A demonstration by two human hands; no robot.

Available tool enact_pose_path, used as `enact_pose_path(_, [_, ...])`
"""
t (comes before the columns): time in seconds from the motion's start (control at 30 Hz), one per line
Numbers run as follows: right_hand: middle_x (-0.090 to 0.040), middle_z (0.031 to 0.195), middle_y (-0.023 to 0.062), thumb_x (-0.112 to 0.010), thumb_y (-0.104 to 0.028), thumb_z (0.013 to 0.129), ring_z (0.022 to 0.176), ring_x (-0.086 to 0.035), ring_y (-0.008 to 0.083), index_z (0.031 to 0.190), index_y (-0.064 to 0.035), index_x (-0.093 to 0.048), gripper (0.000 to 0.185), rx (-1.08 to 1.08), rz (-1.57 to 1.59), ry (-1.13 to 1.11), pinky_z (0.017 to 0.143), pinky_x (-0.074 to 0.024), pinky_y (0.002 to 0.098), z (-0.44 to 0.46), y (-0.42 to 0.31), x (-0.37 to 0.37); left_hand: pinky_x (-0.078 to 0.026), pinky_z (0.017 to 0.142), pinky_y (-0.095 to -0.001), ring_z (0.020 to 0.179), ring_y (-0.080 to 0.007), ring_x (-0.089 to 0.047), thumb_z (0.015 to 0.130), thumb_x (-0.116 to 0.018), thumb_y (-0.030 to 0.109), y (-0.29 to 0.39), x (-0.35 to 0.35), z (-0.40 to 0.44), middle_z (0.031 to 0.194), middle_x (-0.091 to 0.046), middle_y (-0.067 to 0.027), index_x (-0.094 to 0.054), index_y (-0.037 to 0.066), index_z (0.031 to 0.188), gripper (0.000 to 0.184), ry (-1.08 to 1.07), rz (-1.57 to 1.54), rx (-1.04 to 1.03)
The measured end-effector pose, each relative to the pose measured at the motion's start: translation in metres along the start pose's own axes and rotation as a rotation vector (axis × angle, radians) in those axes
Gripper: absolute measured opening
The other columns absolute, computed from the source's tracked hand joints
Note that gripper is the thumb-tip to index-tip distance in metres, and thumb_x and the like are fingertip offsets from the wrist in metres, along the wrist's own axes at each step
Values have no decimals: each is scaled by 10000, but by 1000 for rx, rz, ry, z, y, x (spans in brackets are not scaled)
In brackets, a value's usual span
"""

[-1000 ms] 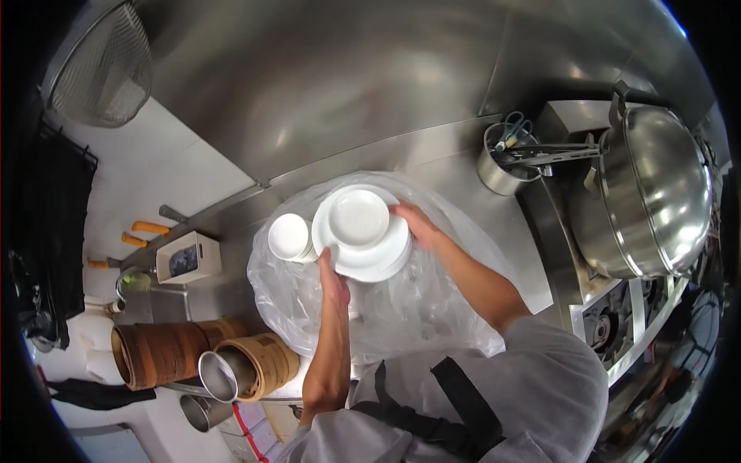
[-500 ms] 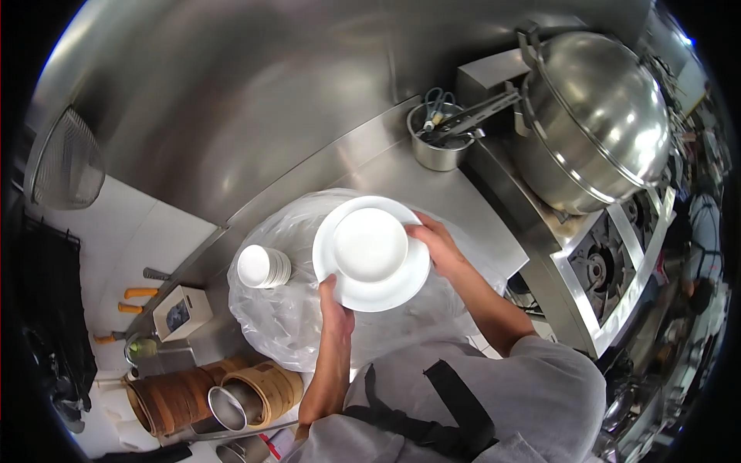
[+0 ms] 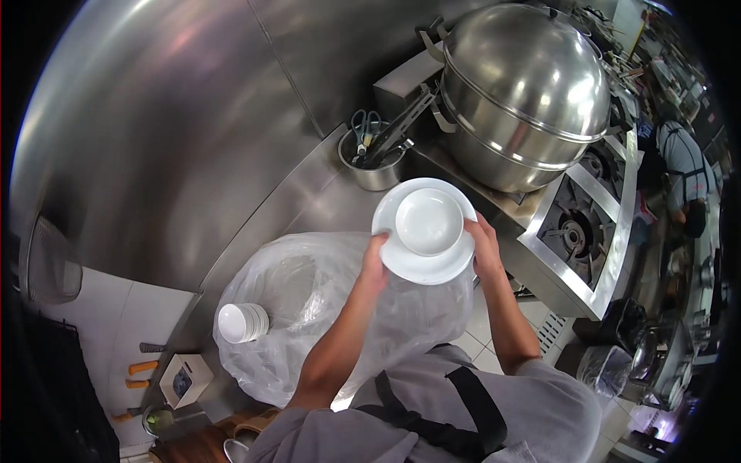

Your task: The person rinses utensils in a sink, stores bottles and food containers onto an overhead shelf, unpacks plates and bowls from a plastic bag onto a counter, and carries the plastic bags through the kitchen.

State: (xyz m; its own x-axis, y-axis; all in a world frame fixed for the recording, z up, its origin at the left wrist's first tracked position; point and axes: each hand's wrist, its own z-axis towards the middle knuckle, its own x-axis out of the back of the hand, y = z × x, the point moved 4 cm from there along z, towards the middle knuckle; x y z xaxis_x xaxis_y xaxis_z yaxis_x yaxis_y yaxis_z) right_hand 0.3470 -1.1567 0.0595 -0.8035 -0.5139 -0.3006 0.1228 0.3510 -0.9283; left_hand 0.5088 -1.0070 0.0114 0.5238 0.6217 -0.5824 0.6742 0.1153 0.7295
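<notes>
Both hands carry a white plate (image 3: 421,272) with a white bowl (image 3: 430,221) resting on it. My left hand (image 3: 375,261) grips the left rim, thumb on top, while my right hand (image 3: 485,245) clasps the right side. The undersides of the fingers are hidden, and I cannot tell whether more plates are stacked beneath. Below lies a crumpled clear plastic bag (image 3: 309,282) spread over the steel counter. On its left part lies a stack of small white bowls (image 3: 244,322), tipped towards the left.
A large domed steel pot (image 3: 525,100) stands by the gas burner (image 3: 573,235) on the right. A steel container (image 3: 376,179) with scissors and tongs sits at the counter's back. Orange-handled knives (image 3: 143,368) and a white box (image 3: 185,380) are at left; a person (image 3: 683,162) is far right.
The plate and bowl have moved right, towards the stove, still in both hands. My view has turned right, so the pot and steel container appear further left.
</notes>
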Motion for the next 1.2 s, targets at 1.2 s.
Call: enact_pose_path(1.2, [-431, 1224, 134, -706, -267, 801, 1076, -456, 208, 1441, -28, -133, 892, -370, 178, -132, 1009, -346, 359, -11, 131, -153, -385, 926, -451, 1104, -338, -484, 790, -567, 135, 18, 106, -66, 1170, -510, -177, -530, 12, 1096, 332, 548, 1750, -476])
